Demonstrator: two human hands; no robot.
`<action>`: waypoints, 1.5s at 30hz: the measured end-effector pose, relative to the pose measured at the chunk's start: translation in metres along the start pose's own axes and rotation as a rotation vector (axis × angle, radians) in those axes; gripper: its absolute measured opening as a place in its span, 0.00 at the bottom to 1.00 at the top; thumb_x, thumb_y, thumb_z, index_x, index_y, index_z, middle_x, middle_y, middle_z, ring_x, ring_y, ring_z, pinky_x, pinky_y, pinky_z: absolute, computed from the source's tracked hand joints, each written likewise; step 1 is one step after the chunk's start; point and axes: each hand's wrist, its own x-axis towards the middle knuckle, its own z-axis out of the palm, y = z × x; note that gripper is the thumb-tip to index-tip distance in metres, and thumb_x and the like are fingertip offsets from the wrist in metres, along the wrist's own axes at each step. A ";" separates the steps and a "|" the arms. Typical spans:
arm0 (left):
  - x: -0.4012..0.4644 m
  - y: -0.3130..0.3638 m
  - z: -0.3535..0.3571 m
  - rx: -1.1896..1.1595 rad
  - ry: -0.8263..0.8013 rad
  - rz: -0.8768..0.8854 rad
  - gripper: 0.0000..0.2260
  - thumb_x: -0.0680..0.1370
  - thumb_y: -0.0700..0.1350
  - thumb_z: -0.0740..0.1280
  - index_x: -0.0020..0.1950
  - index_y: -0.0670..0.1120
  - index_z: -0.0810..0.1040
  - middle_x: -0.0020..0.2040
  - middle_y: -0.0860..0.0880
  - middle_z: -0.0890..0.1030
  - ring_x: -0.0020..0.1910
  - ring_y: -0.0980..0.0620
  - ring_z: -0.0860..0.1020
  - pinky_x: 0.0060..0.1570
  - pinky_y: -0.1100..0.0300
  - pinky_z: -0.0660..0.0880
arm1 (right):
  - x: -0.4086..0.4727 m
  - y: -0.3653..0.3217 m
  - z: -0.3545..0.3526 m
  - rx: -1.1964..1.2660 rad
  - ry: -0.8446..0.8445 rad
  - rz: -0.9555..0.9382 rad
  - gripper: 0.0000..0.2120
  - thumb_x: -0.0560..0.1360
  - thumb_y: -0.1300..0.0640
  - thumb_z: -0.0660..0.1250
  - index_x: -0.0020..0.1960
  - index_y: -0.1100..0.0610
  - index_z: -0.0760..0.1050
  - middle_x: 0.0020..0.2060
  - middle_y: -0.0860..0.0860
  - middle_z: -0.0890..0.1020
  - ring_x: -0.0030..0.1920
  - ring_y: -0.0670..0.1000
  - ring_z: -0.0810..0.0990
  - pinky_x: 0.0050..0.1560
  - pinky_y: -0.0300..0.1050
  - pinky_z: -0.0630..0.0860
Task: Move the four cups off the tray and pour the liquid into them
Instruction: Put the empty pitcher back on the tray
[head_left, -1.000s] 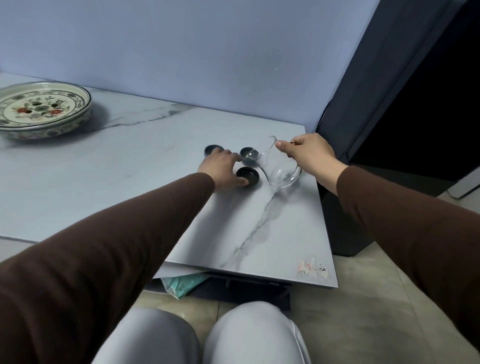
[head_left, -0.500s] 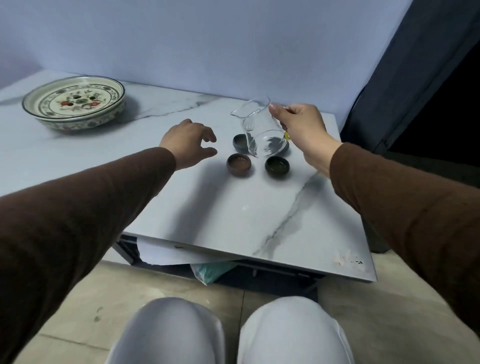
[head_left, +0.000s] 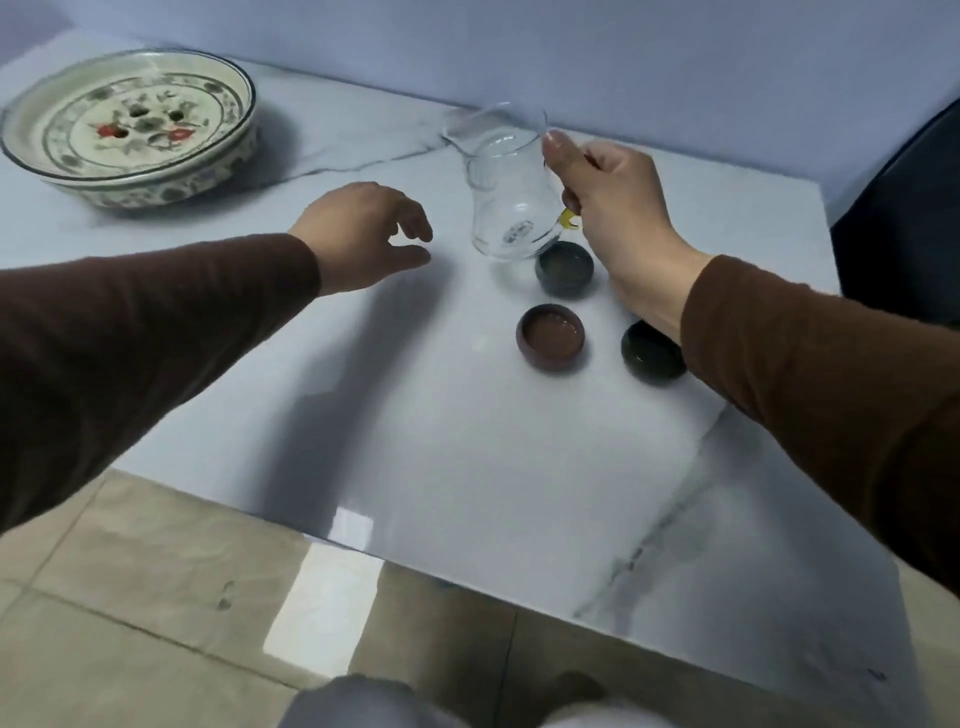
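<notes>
My right hand (head_left: 615, 208) grips a clear glass pitcher (head_left: 506, 192) by its handle and holds it upright near the back of the marble table (head_left: 467, 441). Three small cups show to its front right: a dark one (head_left: 565, 267) right by the pitcher's base, a brown one (head_left: 550, 338) nearer me, and a dark one (head_left: 652, 351) partly under my right wrist. A fourth cup is not visible. My left hand (head_left: 363, 234) hovers left of the pitcher, fingers loosely apart, holding nothing.
The painted ceramic tray (head_left: 130, 124) sits at the far left of the table with no cups on it. A pale wall runs behind the table, a dark curtain hangs at the right, and tiled floor and my knees lie below the near edge.
The pitcher went from tilted over the cups to upright and moved back and left. My left hand let go of the cup and pulled away to the left. The view shifted.
</notes>
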 end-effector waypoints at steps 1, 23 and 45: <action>-0.001 -0.001 -0.002 -0.012 -0.023 -0.017 0.12 0.76 0.56 0.68 0.57 0.54 0.80 0.54 0.53 0.81 0.54 0.50 0.77 0.53 0.53 0.73 | -0.001 -0.001 0.001 0.005 -0.005 0.035 0.22 0.76 0.42 0.67 0.39 0.61 0.71 0.34 0.55 0.65 0.34 0.50 0.63 0.35 0.44 0.60; -0.135 -0.047 -0.223 -0.092 -0.289 -0.318 0.15 0.77 0.52 0.67 0.62 0.51 0.79 0.56 0.51 0.81 0.59 0.47 0.74 0.55 0.53 0.72 | -0.077 -0.224 0.099 -0.033 -0.092 0.472 0.20 0.76 0.40 0.61 0.34 0.52 0.63 0.32 0.52 0.66 0.34 0.49 0.63 0.38 0.47 0.60; -0.079 -0.246 -0.257 -0.064 -0.354 -0.181 0.15 0.76 0.51 0.68 0.61 0.48 0.80 0.57 0.47 0.82 0.59 0.43 0.76 0.56 0.52 0.74 | 0.020 -0.240 0.300 0.001 -0.122 0.565 0.19 0.82 0.46 0.58 0.35 0.52 0.66 0.32 0.49 0.70 0.32 0.48 0.66 0.36 0.45 0.63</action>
